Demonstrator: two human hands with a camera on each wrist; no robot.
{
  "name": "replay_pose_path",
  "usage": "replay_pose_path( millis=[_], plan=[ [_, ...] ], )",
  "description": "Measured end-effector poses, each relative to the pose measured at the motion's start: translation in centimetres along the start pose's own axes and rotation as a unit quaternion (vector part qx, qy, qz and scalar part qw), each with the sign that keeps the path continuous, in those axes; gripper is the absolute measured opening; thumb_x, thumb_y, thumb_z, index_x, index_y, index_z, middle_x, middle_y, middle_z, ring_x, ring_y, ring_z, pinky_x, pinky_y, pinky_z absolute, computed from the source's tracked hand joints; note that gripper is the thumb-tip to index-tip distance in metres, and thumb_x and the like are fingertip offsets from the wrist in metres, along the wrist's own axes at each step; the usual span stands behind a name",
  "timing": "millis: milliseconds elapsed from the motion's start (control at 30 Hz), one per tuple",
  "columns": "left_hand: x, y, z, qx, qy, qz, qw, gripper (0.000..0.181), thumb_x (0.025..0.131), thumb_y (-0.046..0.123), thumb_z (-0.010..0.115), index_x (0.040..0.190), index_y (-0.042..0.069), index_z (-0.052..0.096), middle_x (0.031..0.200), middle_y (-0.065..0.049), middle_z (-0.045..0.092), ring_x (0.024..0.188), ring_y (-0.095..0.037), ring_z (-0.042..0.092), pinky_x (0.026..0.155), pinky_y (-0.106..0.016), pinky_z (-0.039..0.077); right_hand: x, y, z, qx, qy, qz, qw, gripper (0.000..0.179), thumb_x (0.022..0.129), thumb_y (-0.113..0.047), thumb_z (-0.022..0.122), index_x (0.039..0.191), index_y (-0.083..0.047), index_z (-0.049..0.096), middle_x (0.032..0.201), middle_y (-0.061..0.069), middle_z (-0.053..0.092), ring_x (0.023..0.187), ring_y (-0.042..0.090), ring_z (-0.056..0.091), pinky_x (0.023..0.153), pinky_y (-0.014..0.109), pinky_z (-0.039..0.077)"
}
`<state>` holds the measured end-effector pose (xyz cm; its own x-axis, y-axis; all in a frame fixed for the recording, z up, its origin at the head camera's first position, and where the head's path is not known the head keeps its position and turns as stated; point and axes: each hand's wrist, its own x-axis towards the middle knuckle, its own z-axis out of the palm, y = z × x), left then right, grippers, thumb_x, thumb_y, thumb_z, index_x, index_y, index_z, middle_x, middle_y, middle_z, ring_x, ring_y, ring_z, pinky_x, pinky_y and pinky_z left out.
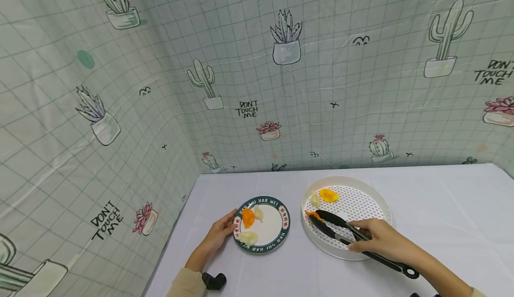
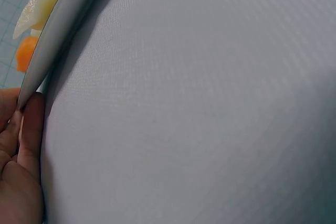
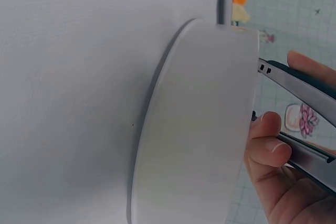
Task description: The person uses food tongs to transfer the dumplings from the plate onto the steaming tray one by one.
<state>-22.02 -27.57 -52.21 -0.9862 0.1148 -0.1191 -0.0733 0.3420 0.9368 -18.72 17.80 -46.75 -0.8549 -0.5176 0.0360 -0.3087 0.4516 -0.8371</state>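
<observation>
My left hand (image 1: 220, 230) pinches the left rim of a plate (image 1: 277, 234) with a green lettered border; in the left wrist view the fingers (image 2: 32, 124) meet the plate's edge. On the plate are a rounded orange piece (image 1: 248, 217), a small cream piece (image 1: 259, 213) and a larger pale yellow piece (image 1: 247, 238). My right hand (image 1: 377, 237) grips black-and-metal tongs (image 1: 341, 225) over a round white perforated tray (image 1: 385, 212). Between the tong tips is an orange piece (image 1: 313, 215). Farther back on the tray lie a yellow piece (image 1: 329, 195) and a cream piece (image 1: 315, 200).
The plate and the tray stand side by side on a white-covered table (image 1: 257, 279). Behind and to the left hangs a cactus-print cloth (image 1: 241, 87). A black strap piece (image 1: 214, 281) sits at my left wrist.
</observation>
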Motion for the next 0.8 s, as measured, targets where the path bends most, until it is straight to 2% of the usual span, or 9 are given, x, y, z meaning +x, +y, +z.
replay_pose_path(
  millis=[300,500,633,667,733,800],
  plan=[
    [0.2,-0.2,0.0,0.003,0.003,-0.002,1.0000,0.050,0.103,0.004,0.049,0.151,-0.003,0.036,0.157,-0.024,0.031,0.143,-0.042,0.030,0.115,-0.053,0.026,0.3,0.1,0.1,-0.014,-0.006,0.003,0.9999,0.063,0.081,-0.022,0.079,0.123,0.021,0.057,0.054,-0.012,0.032,0.049,0.002,0.036,0.045,0.020,0.035],
    [0.2,-0.1,0.1,0.003,0.005,-0.008,1.0000,0.050,0.103,0.004,0.050,0.151,-0.003,0.036,0.157,-0.024,0.030,0.143,-0.042,0.030,0.115,-0.053,0.026,0.1,-0.2,-0.3,-0.028,0.001,0.021,0.9994,0.067,0.080,-0.025,0.080,0.125,0.020,0.057,0.058,-0.010,0.033,0.057,0.003,0.040,0.049,0.021,0.037],
    [0.2,0.1,0.2,0.001,0.007,-0.012,0.9999,0.051,0.103,0.004,0.050,0.151,-0.002,0.037,0.157,-0.023,0.030,0.144,-0.042,0.030,0.115,-0.053,0.025,0.0,-0.8,-0.8,-0.029,0.006,0.014,0.9995,0.066,0.083,-0.027,0.079,0.128,0.016,0.057,0.071,-0.008,0.061,0.072,0.004,0.054,0.062,0.020,0.048],
    [0.1,0.1,0.2,0.001,0.008,-0.013,0.9999,0.051,0.103,0.004,0.050,0.151,-0.002,0.037,0.157,-0.023,0.030,0.143,-0.042,0.030,0.115,-0.053,0.025,0.0,-1.1,-1.0,-0.024,0.007,0.009,0.9996,0.066,0.083,-0.027,0.079,0.128,0.016,0.057,0.080,-0.006,0.067,0.080,0.006,0.058,0.067,0.021,0.050],
    [0.1,0.2,0.1,-0.001,0.009,-0.014,0.9999,0.051,0.103,0.004,0.050,0.151,-0.001,0.037,0.157,-0.023,0.031,0.143,-0.042,0.030,0.116,-0.053,0.025,0.1,-1.7,-1.1,-0.014,0.004,0.002,0.9999,0.065,0.085,-0.027,0.078,0.130,0.015,0.056,0.093,-0.003,0.074,0.093,0.012,0.063,0.077,0.021,0.053],
    [0.0,0.2,0.1,-0.002,0.007,-0.015,0.9999,0.051,0.103,0.004,0.050,0.152,-0.001,0.037,0.157,-0.023,0.031,0.143,-0.041,0.031,0.116,-0.053,0.025,0.4,-2.2,-1.0,-0.003,0.002,-0.003,1.0000,0.066,0.085,-0.028,0.078,0.131,0.013,0.056,0.097,0.002,0.075,0.098,0.018,0.065,0.081,0.022,0.053]
  ],
)
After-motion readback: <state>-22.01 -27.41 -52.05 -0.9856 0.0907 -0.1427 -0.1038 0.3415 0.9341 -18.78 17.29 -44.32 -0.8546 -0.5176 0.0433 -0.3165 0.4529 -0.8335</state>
